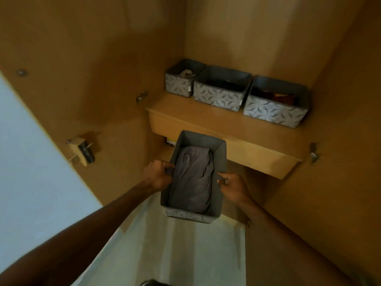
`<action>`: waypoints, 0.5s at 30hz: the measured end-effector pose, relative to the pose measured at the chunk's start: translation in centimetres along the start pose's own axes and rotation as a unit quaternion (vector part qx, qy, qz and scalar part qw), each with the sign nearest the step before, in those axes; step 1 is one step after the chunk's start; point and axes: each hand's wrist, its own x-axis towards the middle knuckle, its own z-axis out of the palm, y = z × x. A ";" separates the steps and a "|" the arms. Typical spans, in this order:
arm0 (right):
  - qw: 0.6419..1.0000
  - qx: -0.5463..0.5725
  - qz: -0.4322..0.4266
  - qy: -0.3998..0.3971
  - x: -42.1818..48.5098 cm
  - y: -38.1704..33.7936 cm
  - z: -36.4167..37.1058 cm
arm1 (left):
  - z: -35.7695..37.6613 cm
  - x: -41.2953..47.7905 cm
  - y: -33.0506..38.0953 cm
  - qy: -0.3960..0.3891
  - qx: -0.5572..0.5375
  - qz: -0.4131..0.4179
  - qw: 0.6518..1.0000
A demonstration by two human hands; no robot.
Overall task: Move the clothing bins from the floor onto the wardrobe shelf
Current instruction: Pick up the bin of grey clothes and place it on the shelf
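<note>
Both hands, the left hand (157, 174) and right hand (232, 185), pinched the side walls of a grey fabric bin (223, 159) of folded cloth, held below the wardrobe shelf (185, 112). Its soft walls could buckle, or its far end might catch the shelf's front edge.

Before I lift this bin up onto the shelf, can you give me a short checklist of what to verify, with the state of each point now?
1. Left hand grips the held bin on its left wall: ok.
2. Right hand grips the right wall: ok.
3. Folded grey cloth lies inside, below the rim: ok.
4. Free place on the shelf: ok in front of the three bins; the back row looks full.
5. Bin is above the shelf's front edge: not ok, it is lower and must rise first.
6. Shelf depth is enough for this bin: cannot tell.
</note>
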 end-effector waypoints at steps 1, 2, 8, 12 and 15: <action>1.000 0.011 0.003 0.014 1.0 0.0 -1.0 | 0.0 2.1 0.3 -0.002 -0.001 0.013 1.000; 0.999 0.018 0.007 0.032 1.8 -0.1 -1.9 | -0.1 3.5 1.1 -0.003 0.001 0.027 1.000; 0.986 0.036 0.049 0.155 5.7 -0.1 -6.4 | -0.3 11.3 7.2 -0.011 0.052 0.107 0.993; 0.963 0.053 0.113 0.240 8.5 0.1 -8.7 | -0.1 16.5 11.1 -0.001 0.047 0.184 0.982; 0.940 0.104 0.162 0.283 10.8 1.2 -10.1 | 0.0 19.8 13.9 -0.025 0.020 0.234 0.972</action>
